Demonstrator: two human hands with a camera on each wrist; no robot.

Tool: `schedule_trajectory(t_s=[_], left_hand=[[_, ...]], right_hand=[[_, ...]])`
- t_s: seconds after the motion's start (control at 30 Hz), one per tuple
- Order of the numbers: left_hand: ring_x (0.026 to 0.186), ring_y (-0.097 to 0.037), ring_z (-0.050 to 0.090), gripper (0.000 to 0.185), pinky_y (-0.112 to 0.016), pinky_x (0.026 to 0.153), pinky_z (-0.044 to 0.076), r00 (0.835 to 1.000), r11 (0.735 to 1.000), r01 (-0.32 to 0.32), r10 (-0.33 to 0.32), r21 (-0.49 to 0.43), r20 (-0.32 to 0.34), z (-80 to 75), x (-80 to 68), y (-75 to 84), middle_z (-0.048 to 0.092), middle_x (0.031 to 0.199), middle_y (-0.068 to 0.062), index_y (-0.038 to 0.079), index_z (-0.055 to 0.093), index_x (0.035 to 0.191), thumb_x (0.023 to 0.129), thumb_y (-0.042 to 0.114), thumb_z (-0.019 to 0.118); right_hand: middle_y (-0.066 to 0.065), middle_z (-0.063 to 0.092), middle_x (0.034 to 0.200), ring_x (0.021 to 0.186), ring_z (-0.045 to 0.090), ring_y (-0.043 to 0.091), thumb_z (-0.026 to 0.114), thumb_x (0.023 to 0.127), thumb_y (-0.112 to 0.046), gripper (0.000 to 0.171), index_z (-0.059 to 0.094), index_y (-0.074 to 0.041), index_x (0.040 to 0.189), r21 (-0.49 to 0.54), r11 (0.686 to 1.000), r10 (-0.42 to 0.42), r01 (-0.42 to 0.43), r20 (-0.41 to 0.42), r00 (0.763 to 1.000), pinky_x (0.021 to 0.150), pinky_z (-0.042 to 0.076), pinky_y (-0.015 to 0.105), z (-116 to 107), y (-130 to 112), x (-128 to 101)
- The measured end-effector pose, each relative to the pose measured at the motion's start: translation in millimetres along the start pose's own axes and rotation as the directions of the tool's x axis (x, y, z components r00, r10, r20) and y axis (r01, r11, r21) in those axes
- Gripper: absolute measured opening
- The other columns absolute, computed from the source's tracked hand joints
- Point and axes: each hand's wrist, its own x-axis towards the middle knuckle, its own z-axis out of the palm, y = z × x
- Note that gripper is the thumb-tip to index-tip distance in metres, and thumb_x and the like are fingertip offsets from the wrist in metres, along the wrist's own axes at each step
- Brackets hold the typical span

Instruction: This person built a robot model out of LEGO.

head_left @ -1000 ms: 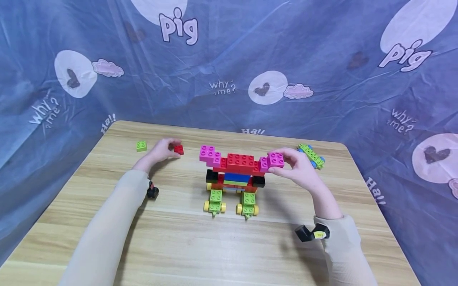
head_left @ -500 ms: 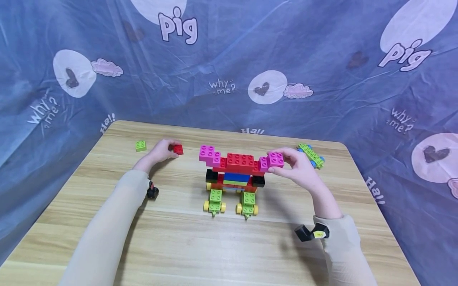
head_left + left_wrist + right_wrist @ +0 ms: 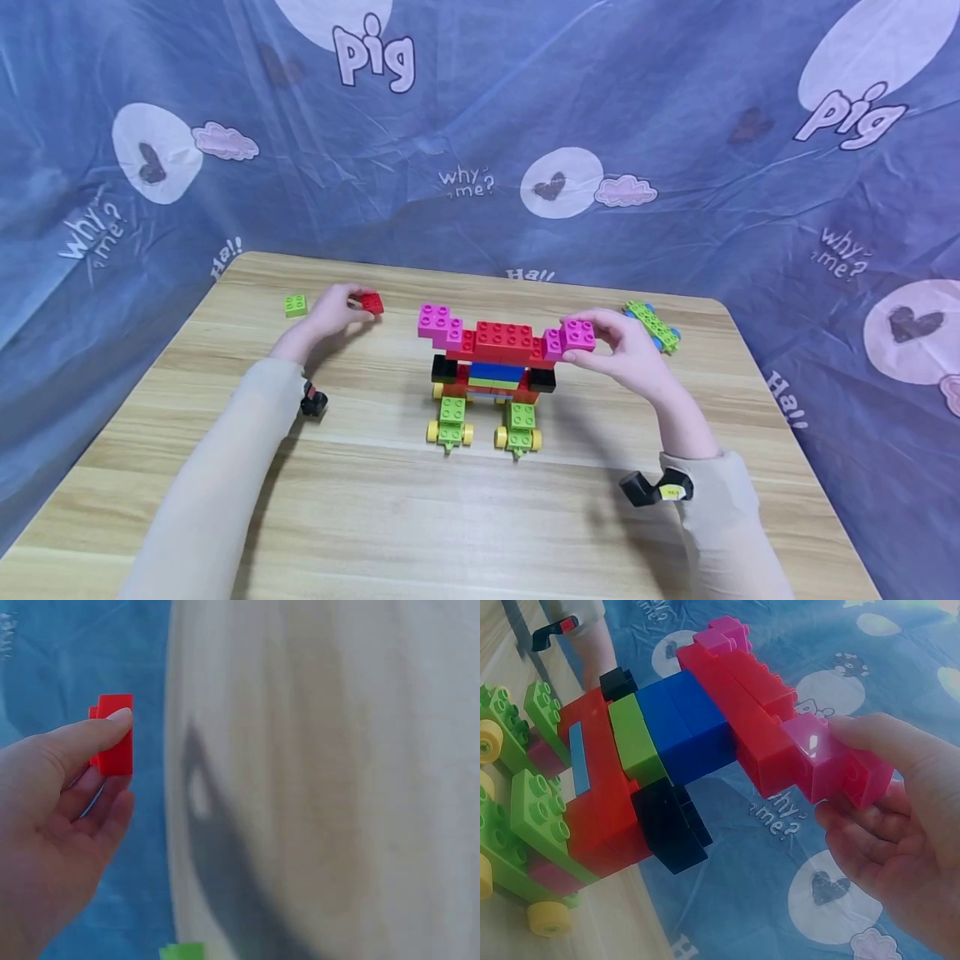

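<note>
My left hand [image 3: 337,311] pinches a small red brick [image 3: 115,735] between thumb and fingers; the left wrist view shows it up off the table with the hand's shadow below. In the middle stands a built brick figure [image 3: 495,373] on green wheeled bases with yellow wheels. It has a red lower body, a green and blue middle, black side bricks and a red crossbar [image 3: 742,712] on top. Pink bricks step up at both ends of the crossbar. My right hand [image 3: 622,348] grips the pink brick [image 3: 866,780] at the right end, thumb on one side, fingers beneath.
A loose green brick [image 3: 296,306] lies at the back left of the wooden table [image 3: 360,517]. At the back right lies a green wheeled base [image 3: 651,326] with blue wheels. A blue printed cloth [image 3: 375,200] hangs behind the table and along its sides.
My left hand has moved slightly away toward the back edge, raising the red brick with it. My right hand and the brick figure stay where they were.
</note>
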Motion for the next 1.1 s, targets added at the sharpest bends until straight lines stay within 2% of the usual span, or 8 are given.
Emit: schedule_trajectory(t_s=[0.3,0.53,0.63,0.77,0.83,1.0,1.1], left_hand=[[0.112,-0.043,0.057,0.049,-0.05,0.101,0.046,0.99,0.997,-0.077,0.078,0.013,-0.113,-19.6,-5.8,47.4,0.059,0.124,-0.029,-0.007,0.053,0.133,0.087,0.003,0.068],[0.11,-0.038,0.059,0.048,-0.049,0.096,0.049,0.957,0.989,-0.121,0.138,0.082,-0.254,-25.3,-14.8,87.9,0.061,0.126,-0.025,-0.001,0.058,0.132,0.087,0.01,0.072],[0.108,-0.035,0.06,0.049,-0.047,0.093,0.05,0.949,0.987,-0.137,0.157,0.089,-0.274,-25.7,-20.0,107.2,0.062,0.126,-0.021,0.002,0.06,0.131,0.086,0.013,0.074],[0.108,-0.031,0.06,0.049,-0.046,0.094,0.05,0.939,0.979,-0.192,0.205,0.071,-0.275,-26.3,-31.8,136.3,0.063,0.127,-0.018,0.004,0.06,0.131,0.086,0.015,0.075],[0.109,-0.03,0.06,0.049,-0.045,0.095,0.05,0.93,0.972,-0.227,0.236,0.066,-0.28,-26.7,-39.7,150.7,0.063,0.127,-0.017,0.004,0.061,0.131,0.086,0.015,0.076],[0.108,-0.029,0.061,0.048,-0.043,0.097,0.051,0.901,0.948,-0.313,0.313,0.05,-0.3,-26.1,-57.5,182.8,0.063,0.125,-0.014,0.005,0.063,0.129,0.085,0.015,0.077],[0.107,-0.027,0.061,0.047,-0.04,0.098,0.052,0.885,0.933,-0.359,0.349,0.025,-0.308,-23.3,-64.9,197.1,0.063,0.122,-0.013,0.005,0.064,0.127,0.083,0.013,0.078]], right_hand=[[0.021,0.068,0.11,0.091,0.061,-0.002,0.077,0.078,0.003,0.044,0.063,0.006,0.119,-0.008,1.0,-0.023,0.023,0.015,1.0,0.083,0.049,0.01,-4,-3,2],[0.022,0.063,0.126,0.111,0.057,-0.002,0.076,0.08,-0.001,0.049,0.059,0.004,0.126,0.012,1.0,-0.004,0.003,0.042,0.999,0.101,0.039,0.009,-7,-10,6],[0.022,0.061,0.129,0.116,0.055,-0.001,0.076,0.081,-0.001,0.051,0.057,0.003,0.129,0.025,1.0,-0.016,0.016,0.035,0.999,0.104,0.037,0.009,-8,-14,9],[0.02,0.06,0.131,0.119,0.053,-0.004,0.076,0.081,-0.001,0.054,0.056,0.002,0.13,0.009,0.999,-0.043,0.043,0.009,0.999,0.106,0.036,0.009,-10,-20,14],[0.018,0.06,0.133,0.122,0.053,0.0,0.076,0.081,-0.001,0.055,0.056,0.0,0.132,-0.008,0.998,-0.055,0.055,0.006,0.998,0.106,0.035,0.009,-10,-24,16],[0.017,0.056,0.139,0.132,0.05,0.024,0.076,0.081,-0.002,0.062,0.052,-0.003,0.139,-0.05,0.995,-0.084,0.086,0.031,0.996,0.109,0.032,0.011,-12,-32,23],[0.015,0.055,0.142,0.134,0.048,0.029,0.076,0.081,-0.003,0.064,0.051,-0.004,0.141,-0.065,0.992,-0.104,0.107,0.048,0.993,0.111,0.032,0.015,-11,-38,28]])
